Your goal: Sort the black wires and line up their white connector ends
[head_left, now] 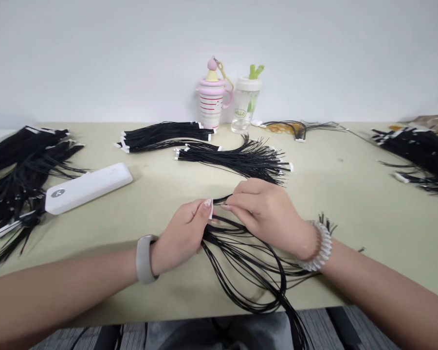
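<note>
My left hand (pixel 190 228) is closed on a white connector (pixel 210 209), its thumb pressed against the plastic. A bunch of thin black wires (pixel 248 265) spreads from beneath that hand, loops across the table and hangs over the front edge. Just to the right, my right hand (pixel 266 211) pinches a black wire (pixel 222 199) close to the connector. The fingertips of the right hand point left toward the connector. What lies under my left palm is hidden.
A long white device (pixel 89 188) lies left, beside piled black wires (pixel 18 175). Wire bundles (pixel 160 135) with white connectors lie behind, another bundle (pixel 237 158) nearer, and more wires (pixel 423 155) right. A pink-lidded cup (pixel 210 104) and a clear cup (pixel 243 104) stand by the wall.
</note>
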A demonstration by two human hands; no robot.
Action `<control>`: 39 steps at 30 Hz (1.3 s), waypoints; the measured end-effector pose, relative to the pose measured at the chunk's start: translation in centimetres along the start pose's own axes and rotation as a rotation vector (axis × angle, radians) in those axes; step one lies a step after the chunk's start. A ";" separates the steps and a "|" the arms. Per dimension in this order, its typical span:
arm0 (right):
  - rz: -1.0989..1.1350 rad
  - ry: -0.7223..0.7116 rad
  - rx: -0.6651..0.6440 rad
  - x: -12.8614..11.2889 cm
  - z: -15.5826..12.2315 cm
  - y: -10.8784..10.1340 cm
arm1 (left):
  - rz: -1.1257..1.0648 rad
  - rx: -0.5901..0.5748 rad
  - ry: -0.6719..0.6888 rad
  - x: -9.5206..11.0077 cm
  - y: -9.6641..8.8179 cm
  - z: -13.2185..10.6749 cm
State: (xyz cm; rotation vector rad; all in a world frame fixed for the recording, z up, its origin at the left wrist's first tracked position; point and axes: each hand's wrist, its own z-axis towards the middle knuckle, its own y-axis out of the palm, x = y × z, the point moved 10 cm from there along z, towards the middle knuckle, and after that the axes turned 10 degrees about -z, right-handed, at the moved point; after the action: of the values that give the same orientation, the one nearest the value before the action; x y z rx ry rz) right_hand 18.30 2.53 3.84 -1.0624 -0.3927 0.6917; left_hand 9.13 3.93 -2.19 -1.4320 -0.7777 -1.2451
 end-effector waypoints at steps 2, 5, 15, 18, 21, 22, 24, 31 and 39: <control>-0.019 -0.016 0.008 -0.1 -0.1 0.0 | -0.021 -0.022 -0.028 -0.2 0.2 0.0; -0.063 -0.040 0.007 -0.3 0.0 0.2 | -0.040 -0.035 -0.056 -0.3 0.3 0.0; -0.086 0.074 -0.024 2.5 0.1 -3.7 | -0.297 0.138 -0.192 -2.3 -0.9 -0.1; 0.075 0.086 -0.371 3.6 -1.3 -1.4 | -0.409 0.176 -0.179 -2.4 -1.0 -0.1; 0.244 -0.009 -0.685 2.1 -3.0 1.5 | -0.370 0.179 -0.194 -2.4 -1.0 -0.1; 0.303 -0.033 -0.708 1.3 -3.1 2.1 | -0.327 0.183 -0.193 -2.3 -1.2 -0.1; 0.406 -0.056 -0.648 -0.4 -2.4 2.6 | -0.246 0.197 -0.167 -1.8 -1.5 -0.2; 0.181 -0.067 -0.194 -2.8 0.2 2.0 | -0.154 0.172 -0.130 -1.0 -1.4 -0.3; -0.045 -0.119 -0.197 -3.2 -0.4 2.9 | -0.048 0.100 -0.028 -0.2 -0.9 0.0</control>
State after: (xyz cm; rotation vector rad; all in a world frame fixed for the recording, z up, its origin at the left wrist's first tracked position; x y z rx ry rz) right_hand 15.23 0.94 1.16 -1.1973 -0.5957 0.6878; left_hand 8.23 4.20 -2.12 -1.3589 -0.8861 -1.2082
